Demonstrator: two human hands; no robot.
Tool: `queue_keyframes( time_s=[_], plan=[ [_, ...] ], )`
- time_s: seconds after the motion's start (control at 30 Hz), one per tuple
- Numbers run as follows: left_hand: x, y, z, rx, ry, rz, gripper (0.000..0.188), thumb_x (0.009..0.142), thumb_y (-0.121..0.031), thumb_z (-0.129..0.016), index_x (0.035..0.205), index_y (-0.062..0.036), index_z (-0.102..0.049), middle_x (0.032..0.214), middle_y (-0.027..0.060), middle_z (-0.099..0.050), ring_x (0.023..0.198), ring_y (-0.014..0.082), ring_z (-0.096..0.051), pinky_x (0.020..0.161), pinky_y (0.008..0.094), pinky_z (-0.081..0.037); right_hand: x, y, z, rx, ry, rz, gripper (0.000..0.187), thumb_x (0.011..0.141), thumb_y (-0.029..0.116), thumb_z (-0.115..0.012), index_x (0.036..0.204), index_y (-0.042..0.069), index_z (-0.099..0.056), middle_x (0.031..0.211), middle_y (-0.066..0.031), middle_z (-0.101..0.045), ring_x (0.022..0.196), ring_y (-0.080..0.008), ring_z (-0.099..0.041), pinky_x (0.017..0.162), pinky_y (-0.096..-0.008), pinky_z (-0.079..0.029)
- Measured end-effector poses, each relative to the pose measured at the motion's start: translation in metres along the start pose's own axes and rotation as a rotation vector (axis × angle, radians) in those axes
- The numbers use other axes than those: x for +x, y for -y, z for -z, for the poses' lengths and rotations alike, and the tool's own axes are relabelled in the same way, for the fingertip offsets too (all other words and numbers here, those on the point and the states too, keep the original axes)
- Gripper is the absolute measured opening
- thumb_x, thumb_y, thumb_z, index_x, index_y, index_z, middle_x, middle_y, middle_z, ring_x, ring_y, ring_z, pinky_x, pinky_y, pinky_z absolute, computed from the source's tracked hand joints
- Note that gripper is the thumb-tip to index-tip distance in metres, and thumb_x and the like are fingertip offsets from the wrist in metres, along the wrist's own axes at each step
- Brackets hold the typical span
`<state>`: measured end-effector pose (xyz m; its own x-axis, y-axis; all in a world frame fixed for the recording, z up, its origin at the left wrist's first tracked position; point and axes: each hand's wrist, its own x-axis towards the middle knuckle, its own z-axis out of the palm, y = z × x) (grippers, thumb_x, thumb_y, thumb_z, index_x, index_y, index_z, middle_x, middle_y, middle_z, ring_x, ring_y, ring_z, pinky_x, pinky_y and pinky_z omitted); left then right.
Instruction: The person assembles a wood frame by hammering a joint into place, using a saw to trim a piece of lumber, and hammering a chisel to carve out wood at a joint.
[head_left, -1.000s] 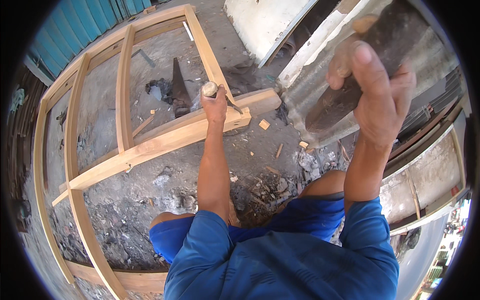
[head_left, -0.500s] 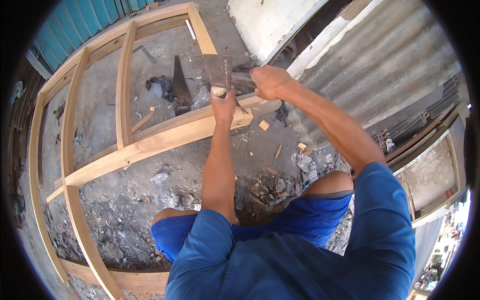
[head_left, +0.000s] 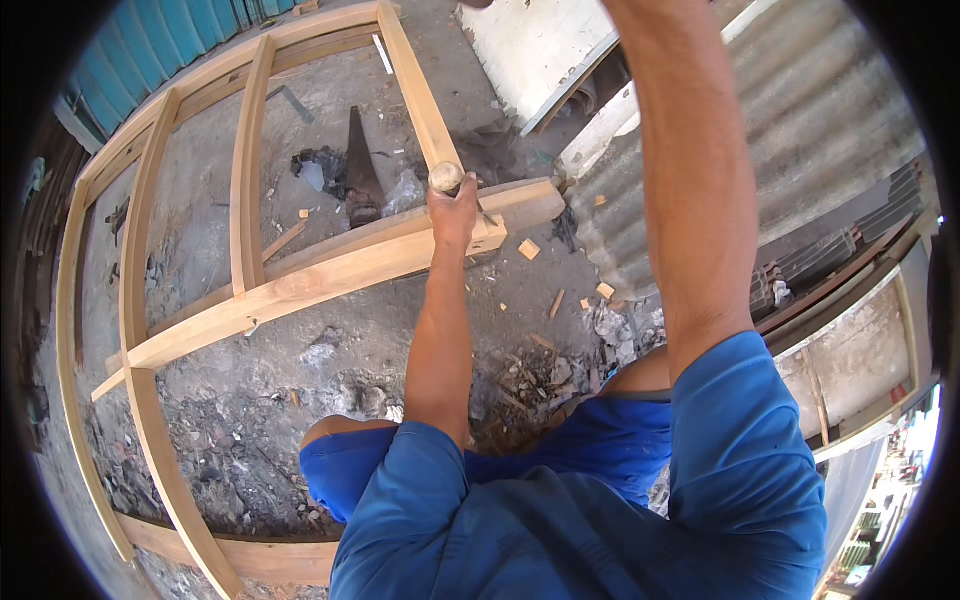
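Observation:
My left hand [head_left: 453, 213] is wrapped round a chisel [head_left: 446, 178] that stands over the corner of a wooden frame. Only the round, pale butt of its handle shows clearly; my fist hides most of the rest. Under and beside that hand lies a thick wooden beam [head_left: 330, 280], joined near its right end by a narrower rail [head_left: 412, 85]. My right forearm [head_left: 695, 170] reaches up past the top edge, so the right hand is out of sight. A small dark brown sliver at the top edge is too cut off to make out.
A handsaw [head_left: 360, 165] lies inside the frame beside dark scraps and clear plastic. Upright slats [head_left: 248, 170] cross the frame. Wood offcuts [head_left: 529, 250] and rubble [head_left: 560, 370] litter the ground. Corrugated sheeting [head_left: 810, 130] leans at right; a blue metal wall [head_left: 150, 50] stands far left.
My right arm has swung up out of view, taking the broad-headed metal tool off the chisel's handle. My left hand keeps its hold in nearly the same spot.

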<state>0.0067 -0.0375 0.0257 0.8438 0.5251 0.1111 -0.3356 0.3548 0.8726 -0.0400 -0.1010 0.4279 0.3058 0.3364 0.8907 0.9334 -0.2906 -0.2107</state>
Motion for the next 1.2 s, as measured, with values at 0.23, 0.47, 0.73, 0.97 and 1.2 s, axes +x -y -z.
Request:
queue_keyframes(
  time_s=[0.23, 0.47, 0.73, 0.97, 1.2],
  plan=[
    [-0.021, 0.052, 0.001, 0.156, 0.104, 0.029, 0.015, 0.087, -0.004, -0.071, 0.097, -0.0037, -0.061, 0.087, 0.0004, -0.066, 0.077, 0.0079, -0.059, 0.068, 0.0274, -0.048, -0.22, -0.11, -0.015, -0.674, 1.401, -0.525, 0.026, 0.08, 0.013, -0.066, 0.104, 0.002, -0.07, 0.105, -0.0188, -0.071, 0.101, -0.0342, -0.069, 0.085, -0.0434, -0.055],
    [-0.018, 0.029, -0.003, -0.258, 0.039, 0.028, 0.011, 0.091, -0.003, -0.068, 0.096, -0.0061, -0.06, 0.086, 0.0019, -0.066, 0.073, 0.0108, -0.061, 0.069, 0.0265, -0.05, -0.279, -0.105, 0.068, -0.285, 0.846, -0.958, 0.038, 0.079, 0.019, -0.076, 0.109, -0.002, -0.064, 0.09, -0.0161, -0.07, 0.083, -0.0282, -0.066, 0.078, -0.0397, -0.052],
    [0.023, -0.04, 0.001, -0.204, -0.069, -0.171, 0.014, 0.091, -0.004, -0.069, 0.092, -0.0053, -0.054, 0.073, 0.0026, -0.061, 0.061, 0.0119, -0.058, 0.056, 0.0273, -0.049, -0.264, -0.078, 0.09, 0.297, 0.248, -1.049, 0.034, 0.088, 0.014, -0.074, 0.114, -0.005, -0.063, 0.094, -0.0064, -0.069, 0.085, -0.0103, -0.058, 0.077, -0.0299, -0.05],
    [0.012, -0.007, 0.013, -0.098, -0.09, -0.139, 0.015, 0.091, -0.001, -0.068, 0.094, -0.0046, -0.054, 0.076, 0.003, -0.063, 0.063, 0.0114, -0.059, 0.056, 0.0263, -0.046, -0.263, -0.061, 0.114, 0.35, 0.155, -0.948, 0.032, 0.088, 0.015, -0.073, 0.112, -0.004, -0.063, 0.094, -0.0051, -0.069, 0.085, -0.0098, -0.059, 0.077, -0.0294, -0.05],
    [-0.012, -0.004, -0.004, 0.009, -0.091, -0.096, 0.013, 0.091, -0.002, -0.067, 0.092, -0.0051, -0.055, 0.074, 0.0031, -0.063, 0.061, 0.0124, -0.06, 0.057, 0.0269, -0.047, -0.261, -0.051, 0.12, 0.356, 0.117, -0.88, 0.033, 0.089, 0.017, -0.073, 0.112, -0.004, -0.062, 0.085, -0.0049, -0.067, 0.077, -0.0106, -0.059, 0.069, -0.0312, -0.05]
  ],
)
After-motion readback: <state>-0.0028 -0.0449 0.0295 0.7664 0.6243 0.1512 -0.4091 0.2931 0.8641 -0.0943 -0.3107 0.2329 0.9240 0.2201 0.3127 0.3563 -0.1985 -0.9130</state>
